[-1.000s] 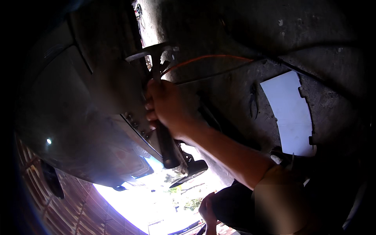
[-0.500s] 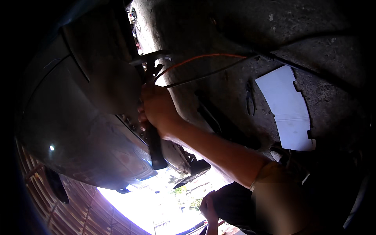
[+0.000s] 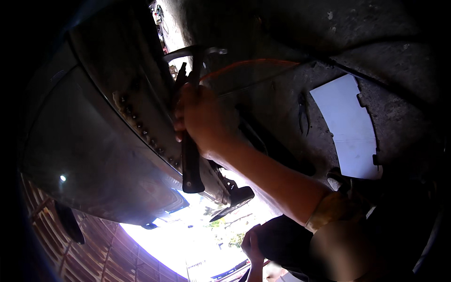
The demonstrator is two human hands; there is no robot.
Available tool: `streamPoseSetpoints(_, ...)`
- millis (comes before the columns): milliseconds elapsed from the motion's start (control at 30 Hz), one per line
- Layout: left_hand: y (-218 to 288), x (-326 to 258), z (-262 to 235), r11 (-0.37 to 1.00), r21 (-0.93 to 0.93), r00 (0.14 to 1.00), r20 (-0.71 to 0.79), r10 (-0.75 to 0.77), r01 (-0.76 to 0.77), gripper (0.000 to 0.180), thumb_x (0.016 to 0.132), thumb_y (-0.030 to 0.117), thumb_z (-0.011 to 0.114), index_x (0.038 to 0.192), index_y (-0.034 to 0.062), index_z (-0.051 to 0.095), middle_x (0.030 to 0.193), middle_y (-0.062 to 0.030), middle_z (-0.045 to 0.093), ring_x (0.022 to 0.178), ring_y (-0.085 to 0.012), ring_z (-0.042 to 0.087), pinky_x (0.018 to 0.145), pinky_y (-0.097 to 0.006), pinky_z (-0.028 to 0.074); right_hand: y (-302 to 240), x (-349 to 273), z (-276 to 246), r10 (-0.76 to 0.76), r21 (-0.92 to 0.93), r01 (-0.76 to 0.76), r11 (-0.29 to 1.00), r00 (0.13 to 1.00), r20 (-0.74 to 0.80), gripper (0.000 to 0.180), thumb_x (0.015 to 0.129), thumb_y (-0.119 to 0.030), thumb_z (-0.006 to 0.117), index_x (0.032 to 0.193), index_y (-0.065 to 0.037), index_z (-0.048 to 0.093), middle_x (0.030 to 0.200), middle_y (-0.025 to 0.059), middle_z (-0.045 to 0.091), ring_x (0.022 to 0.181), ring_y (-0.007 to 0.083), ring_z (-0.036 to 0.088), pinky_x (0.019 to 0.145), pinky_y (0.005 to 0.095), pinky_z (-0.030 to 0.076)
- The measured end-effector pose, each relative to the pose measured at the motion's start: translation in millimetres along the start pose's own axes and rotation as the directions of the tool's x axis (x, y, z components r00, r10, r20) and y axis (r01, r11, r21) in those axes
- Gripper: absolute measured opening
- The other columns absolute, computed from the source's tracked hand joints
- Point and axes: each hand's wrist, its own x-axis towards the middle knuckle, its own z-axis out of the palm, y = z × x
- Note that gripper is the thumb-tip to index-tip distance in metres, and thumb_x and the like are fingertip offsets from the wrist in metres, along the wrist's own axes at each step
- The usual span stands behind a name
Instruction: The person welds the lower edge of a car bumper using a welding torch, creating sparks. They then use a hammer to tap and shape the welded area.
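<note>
My right hand (image 3: 199,115) is closed round a hammer (image 3: 191,164), its dark handle pointing down and its curved metal head above my fist. A dark, jaw-like piece (image 3: 181,77) stands beside the head, partly hidden by my hand; I cannot tell whether I grip it too. Left of the hammer, apart from it, is a vehicle's body panel (image 3: 94,150) with a row of small dark spots (image 3: 138,124) along its rusty edge. Low in the view, my left hand (image 3: 253,246) is closed at the edge of a dark object (image 3: 282,239) too dim to name.
An orange cable (image 3: 253,63) runs right from near my fist. A thick black cable (image 3: 376,82) crosses the dark floor. Pliers (image 3: 303,117) lie beside a white notched sheet (image 3: 350,131). A slatted wall (image 3: 89,249) stands at lower left, beside bright daylight.
My right hand has moved up and slightly right, away from the panel, carrying the hammer. The row of spots on the panel edge shows more fully now. My left hand has hardly moved.
</note>
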Motion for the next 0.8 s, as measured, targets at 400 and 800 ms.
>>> streamPoseSetpoints(400, 1, -7, 0, 1.0, -0.002, 0.999, -0.045, 0.0, 0.0, 0.037, 0.099, 0.024, 0.048, 0.106, -0.0053, 0.069, 0.093, -0.0128, 0.072, 0.085, -0.0199, 0.065, 0.081, -0.032, 0.05, 43, -21, -4, 0.146, 0.046, -0.142, 0.989, 0.985, -0.095, 0.03, 0.101, -0.034, 0.046, 0.085, -0.009, 0.046, 0.06, 0.0039, 0.046, 0.043, 0.0142, 0.046, 0.038, 0.033, 0.039)
streamPoseSetpoints(800, -5, -13, -2, 0.999, -0.039, 0.998, -0.059, 0.001, -0.003, 0.033, 0.099, 0.024, 0.049, 0.093, -0.0038, 0.066, 0.08, -0.0042, 0.065, 0.071, -0.0117, 0.056, 0.066, -0.027, 0.046, 76, -40, -12, 0.066, 0.041, -0.06, 0.997, 0.984, -0.166, 0.032, 0.103, -0.033, 0.045, 0.082, -0.008, 0.041, 0.057, 0.0031, 0.043, 0.04, 0.0135, 0.044, 0.036, 0.0324, 0.04)
